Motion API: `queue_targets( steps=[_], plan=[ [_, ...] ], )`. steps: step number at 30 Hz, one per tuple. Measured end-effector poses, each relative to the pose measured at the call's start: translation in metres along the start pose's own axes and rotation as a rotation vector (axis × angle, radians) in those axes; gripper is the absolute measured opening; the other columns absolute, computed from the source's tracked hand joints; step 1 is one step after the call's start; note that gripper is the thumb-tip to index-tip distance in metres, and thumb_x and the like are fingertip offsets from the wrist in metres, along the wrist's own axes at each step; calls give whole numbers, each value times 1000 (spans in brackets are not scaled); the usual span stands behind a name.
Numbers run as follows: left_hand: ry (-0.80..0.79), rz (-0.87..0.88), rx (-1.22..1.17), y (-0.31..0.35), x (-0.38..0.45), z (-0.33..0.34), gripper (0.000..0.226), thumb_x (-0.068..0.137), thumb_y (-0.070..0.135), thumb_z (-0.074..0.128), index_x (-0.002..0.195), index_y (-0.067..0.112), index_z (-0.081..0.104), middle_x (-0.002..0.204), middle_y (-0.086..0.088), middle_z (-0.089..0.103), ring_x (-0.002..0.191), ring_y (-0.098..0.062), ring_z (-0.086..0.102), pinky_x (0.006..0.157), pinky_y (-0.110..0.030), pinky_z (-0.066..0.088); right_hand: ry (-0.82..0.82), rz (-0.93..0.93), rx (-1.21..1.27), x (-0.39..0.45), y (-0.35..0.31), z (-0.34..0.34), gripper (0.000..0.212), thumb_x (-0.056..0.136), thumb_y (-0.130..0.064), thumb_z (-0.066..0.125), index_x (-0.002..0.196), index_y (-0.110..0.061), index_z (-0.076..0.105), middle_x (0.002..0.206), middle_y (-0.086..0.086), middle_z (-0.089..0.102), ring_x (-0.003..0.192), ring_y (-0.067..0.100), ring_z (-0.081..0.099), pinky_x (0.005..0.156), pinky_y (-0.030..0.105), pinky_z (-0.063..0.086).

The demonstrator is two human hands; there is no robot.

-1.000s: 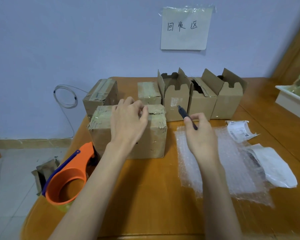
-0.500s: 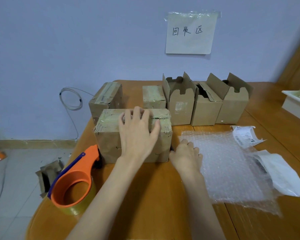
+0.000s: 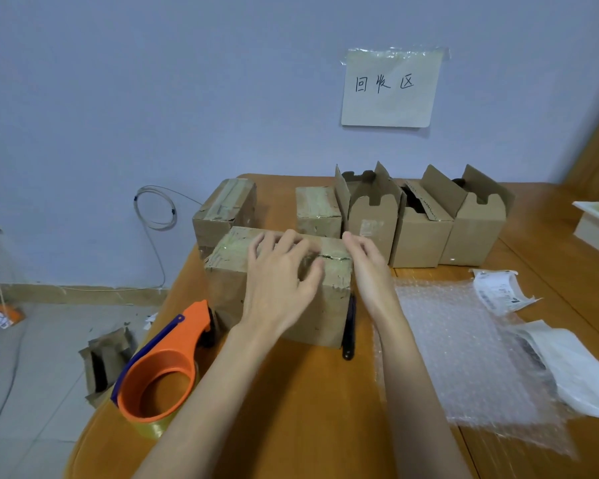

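A taped cardboard box [image 3: 232,281] stands on the wooden table [image 3: 308,402] in front of me, a slit running across its taped top. My left hand [image 3: 281,281] rests on the top of the box with fingers spread. My right hand [image 3: 367,267] is open at the box's right edge, fingers straight and reaching to the top corner. A dark pen-like cutter [image 3: 349,326] lies on the table against the right side of the box, free of both hands.
An orange tape dispenser [image 3: 163,368] sits at the table's left edge. Two sealed boxes [image 3: 225,209] and three opened boxes [image 3: 419,229] line the back. Bubble wrap [image 3: 464,350], a white mailer bag [image 3: 574,368] and a label [image 3: 498,292] lie to the right.
My right hand laid the dark cutter down beside the box and rose to the box's right top edge. My left hand stayed on the box top.
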State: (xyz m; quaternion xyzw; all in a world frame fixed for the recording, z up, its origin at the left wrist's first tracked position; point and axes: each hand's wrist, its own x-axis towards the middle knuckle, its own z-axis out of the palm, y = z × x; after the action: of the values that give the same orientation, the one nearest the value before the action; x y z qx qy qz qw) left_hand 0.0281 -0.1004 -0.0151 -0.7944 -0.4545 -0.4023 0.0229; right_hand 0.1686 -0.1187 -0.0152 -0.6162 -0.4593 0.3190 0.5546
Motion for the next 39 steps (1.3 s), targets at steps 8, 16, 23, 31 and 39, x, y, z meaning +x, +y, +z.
queue_targets(
  steps=[8, 16, 23, 31, 39],
  plan=[
    [9, -64, -339, -10, 7, -11, 28, 93, 28, 39, 100, 37, 65, 86, 18, 65, 102, -1, 47, 115, -34, 10, 122, -24, -233, -7, -3, -8, 41, 85, -63, 52, 84, -25, 67, 90, -9, 67, 89, 9, 60, 80, 32, 49],
    [167, -556, -163, -34, 22, -12, 63, 84, 12, 58, 142, 20, 35, 150, -12, 19, 140, -32, 19, 115, -47, 17, 22, 15, -520, -38, -29, -4, 57, 76, -62, 65, 74, -5, 70, 80, 5, 72, 78, 15, 64, 72, 37, 53],
    [-23, -604, -501, -43, 27, -10, 36, 99, 30, 50, 134, 23, 50, 129, 2, 58, 120, -16, 52, 92, -29, 40, -49, 8, -629, -39, -47, 4, 72, 73, -63, 68, 128, -19, 50, 128, 1, 48, 115, 21, 51, 94, 37, 46],
    [-195, -660, -543, -31, 37, -16, 61, 92, 30, 61, 145, 18, 35, 146, -1, 43, 121, -16, 47, 92, -24, 33, -144, 30, -591, -27, -59, 23, 81, 68, -40, 81, 139, -24, 45, 131, -1, 57, 116, 21, 57, 94, 39, 50],
    [-275, -565, -352, -26, 32, -13, 77, 89, 39, 63, 149, 10, 25, 152, -5, 36, 138, -23, 36, 113, -41, 30, -70, -28, -724, -29, -73, 30, 53, 70, -30, 73, 108, -6, 47, 102, 9, 64, 100, 26, 57, 64, 26, 42]
  ],
)
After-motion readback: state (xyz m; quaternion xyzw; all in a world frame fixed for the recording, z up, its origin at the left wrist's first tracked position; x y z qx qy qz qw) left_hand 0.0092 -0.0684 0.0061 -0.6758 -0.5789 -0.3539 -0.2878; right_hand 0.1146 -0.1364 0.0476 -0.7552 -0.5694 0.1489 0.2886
